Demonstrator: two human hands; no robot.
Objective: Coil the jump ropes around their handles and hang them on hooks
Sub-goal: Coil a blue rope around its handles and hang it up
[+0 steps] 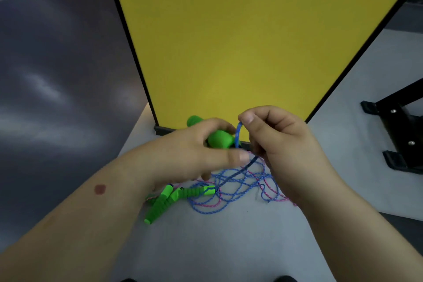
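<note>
The task was judged barely begun: no rope was seen coiled, and no hooks were in view. A green handle (218,142) was gripped in the left hand (194,151), while the blue rope (238,135) beside it was pinched by the right hand (274,142). The remaining ropes (238,188) and green handles (174,197) were left tangled on the table (229,247), below both grips.

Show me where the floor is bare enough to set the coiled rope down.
Bare grey floor lies in front of the rope pile, between the forearms. Another free patch lies right of the right hand, short of the black stand. It is crowded around the loose green handles and at the yellow panel base.
</note>
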